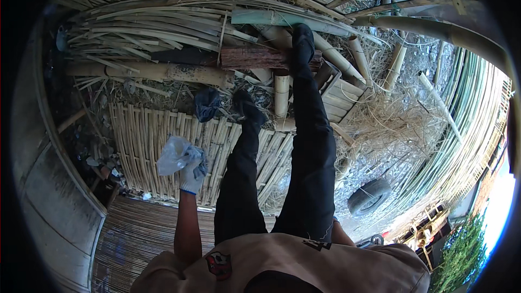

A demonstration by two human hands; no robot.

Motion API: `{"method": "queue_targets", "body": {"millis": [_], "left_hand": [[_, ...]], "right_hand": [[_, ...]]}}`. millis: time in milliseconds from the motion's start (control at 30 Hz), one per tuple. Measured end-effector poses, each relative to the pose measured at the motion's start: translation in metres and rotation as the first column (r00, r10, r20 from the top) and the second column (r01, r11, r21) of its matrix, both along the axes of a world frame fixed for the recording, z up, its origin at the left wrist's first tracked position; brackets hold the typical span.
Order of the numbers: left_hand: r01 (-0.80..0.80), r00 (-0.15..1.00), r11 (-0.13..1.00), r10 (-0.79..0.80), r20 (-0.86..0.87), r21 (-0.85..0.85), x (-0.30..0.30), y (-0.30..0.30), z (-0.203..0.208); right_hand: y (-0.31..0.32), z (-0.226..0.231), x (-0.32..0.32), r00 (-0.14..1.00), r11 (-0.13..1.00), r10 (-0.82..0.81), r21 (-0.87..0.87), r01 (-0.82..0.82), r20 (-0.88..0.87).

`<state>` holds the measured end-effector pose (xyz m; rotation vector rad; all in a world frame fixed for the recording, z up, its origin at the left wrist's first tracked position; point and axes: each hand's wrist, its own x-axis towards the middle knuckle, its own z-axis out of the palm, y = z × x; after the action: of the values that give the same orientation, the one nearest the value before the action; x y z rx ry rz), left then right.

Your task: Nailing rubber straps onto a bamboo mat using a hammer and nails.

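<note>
My left hand [191, 178], in a whitish-grey work glove with a blue cuff edge, is closed on a clear, crumpled plastic bag [172, 155]. The fingers are partly covered by the bag's folds. Below it lies a slatted bamboo panel [141, 146]. A crumpled black plastic bag [207, 104] rests just past the panel's far edge, beyond my left hand. Of my right arm only a bit of forearm shows beside my right thigh; the hand itself is hidden.
My right foot is on a reddish wooden block [255, 58] among bamboo poles. Split bamboo strips [157, 27] are heaped at the far left. A tyre [369, 197] lies at the right, near long bundled bamboo strips [467, 130]. Dry shavings [391, 122] cover ground between them.
</note>
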<state>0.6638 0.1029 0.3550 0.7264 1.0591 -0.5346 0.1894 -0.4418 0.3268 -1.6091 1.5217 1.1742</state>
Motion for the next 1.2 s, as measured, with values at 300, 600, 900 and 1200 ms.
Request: {"method": "queue_targets", "body": {"millis": [300, 600, 900, 1200], "left_hand": [[0.065, 0.989, 0.987, -0.044, -0.141, 0.148, -0.039, 0.028, 0.059], [-0.033, 0.996, 0.992, 0.043, -0.078, 0.124, -0.101, -0.037, 0.073], [0.359, 0.921, 0.886, -0.387, 0.042, 0.294, -0.128, -0.245, 0.075], [0.672, 0.59, 0.491, -0.808, 0.001, 0.555, -0.259, -0.437, 0.133]], "right_hand": [[0.046, -0.026, 0.239, 0.931, 0.999, 0.022, -0.03, -0.012, 0.365], [0.007, -0.046, 0.443, 0.678, 0.969, -0.215, 0.242, 0.057, 0.703], [0.042, 0.07, 0.388, 0.582, 0.609, -0.389, 0.673, -0.419, 0.714], [-0.094, 0.074, 0.213, 0.688, 0.543, -0.322, 0.722, -0.428, 0.65]]}}
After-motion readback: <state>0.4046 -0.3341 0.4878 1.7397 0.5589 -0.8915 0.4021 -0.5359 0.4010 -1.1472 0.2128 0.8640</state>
